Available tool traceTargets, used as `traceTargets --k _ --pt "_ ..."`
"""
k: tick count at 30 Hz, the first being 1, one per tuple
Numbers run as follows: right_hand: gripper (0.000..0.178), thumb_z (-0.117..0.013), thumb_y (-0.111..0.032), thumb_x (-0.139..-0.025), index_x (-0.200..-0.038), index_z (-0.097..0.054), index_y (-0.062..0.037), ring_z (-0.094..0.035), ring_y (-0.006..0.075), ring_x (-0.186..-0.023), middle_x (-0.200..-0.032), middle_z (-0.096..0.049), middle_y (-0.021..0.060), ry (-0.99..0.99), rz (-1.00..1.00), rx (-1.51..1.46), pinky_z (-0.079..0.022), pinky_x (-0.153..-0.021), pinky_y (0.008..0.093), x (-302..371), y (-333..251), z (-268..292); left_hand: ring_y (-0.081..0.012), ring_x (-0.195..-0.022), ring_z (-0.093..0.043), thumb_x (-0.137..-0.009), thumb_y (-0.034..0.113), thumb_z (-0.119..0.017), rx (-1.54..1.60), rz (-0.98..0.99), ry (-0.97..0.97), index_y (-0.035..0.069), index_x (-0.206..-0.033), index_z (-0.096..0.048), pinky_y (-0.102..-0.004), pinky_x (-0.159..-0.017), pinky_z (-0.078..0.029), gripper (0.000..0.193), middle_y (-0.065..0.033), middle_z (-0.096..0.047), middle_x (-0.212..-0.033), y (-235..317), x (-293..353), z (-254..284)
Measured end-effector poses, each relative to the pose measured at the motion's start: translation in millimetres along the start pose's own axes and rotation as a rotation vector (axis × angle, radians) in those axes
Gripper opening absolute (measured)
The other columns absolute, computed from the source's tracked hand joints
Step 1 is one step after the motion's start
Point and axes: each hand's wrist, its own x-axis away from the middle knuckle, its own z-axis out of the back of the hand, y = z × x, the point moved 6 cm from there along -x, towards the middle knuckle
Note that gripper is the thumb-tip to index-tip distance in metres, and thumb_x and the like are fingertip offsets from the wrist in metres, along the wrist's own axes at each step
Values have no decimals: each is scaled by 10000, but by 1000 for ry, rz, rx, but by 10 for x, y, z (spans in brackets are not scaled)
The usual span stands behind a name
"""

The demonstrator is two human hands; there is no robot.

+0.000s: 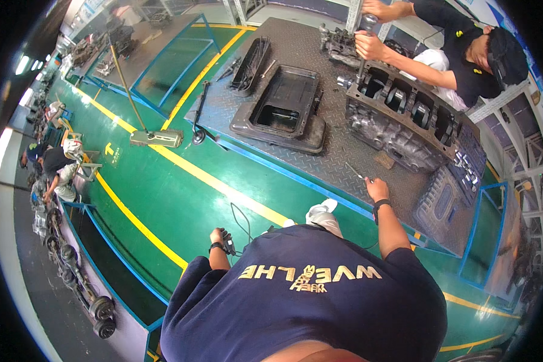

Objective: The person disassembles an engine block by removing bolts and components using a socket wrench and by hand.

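My right hand (377, 190) is closed around the near end of a thin metal tool (355, 171) over the steel-plate bench (344, 154); its exact kind is too small to tell. The engine block (398, 139) lies just beyond, its crankshaft (398, 98) showing on top. A small brown block (384, 159) sits against its near side. Down at my left side, my left hand (217, 235) is closed on a small black device (228, 241) with a dark cable (247, 223). Across the bench, a co-worker's hands (371, 45) grip a long-handled wrench (363, 63) upright at the block.
A dark oil pan (277, 114) and a narrow metal tray (247, 69) of parts lie on the bench's left. An open socket case (437, 202) is at its right. A mop (157, 139) stands on the green floor. Another person (57, 166) works far left.
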Motion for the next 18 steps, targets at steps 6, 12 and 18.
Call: traceTargets --k 6,12,18 --pt "554 -578 -561 -935 -1013 -761 -44 -679 440 -1044 -1072 -714 263 -37 -61 63 -528 -912 531 105 185 -249 -347 -753 -662 -929 185 -493 -52 33 -95 -33 -1164 -585 -491 -639 -576 333 -173 -630 -926 60 202 -686" --pt "573 -580 -586 -932 -1072 -765 -62 -665 393 -1123 -1135 -722 208 -195 99 304 -517 -961 500 311 68 -580 -370 -744 -655 -919 173 -505 -3 71 -86 -52 -1180 -578 -524 -626 -581 353 -179 -618 -908 -158 44 -540" --pt "550 -574 -566 -943 -1041 -768 -60 -687 395 -1058 -1054 -731 226 -82 54 251 -546 -889 505 120 212 -290 -330 -655 -604 -932 148 -452 19 96 -6 -40 -1074 -568 -493 -573 -527 263 -126 -571 -778 -233 307 -400"
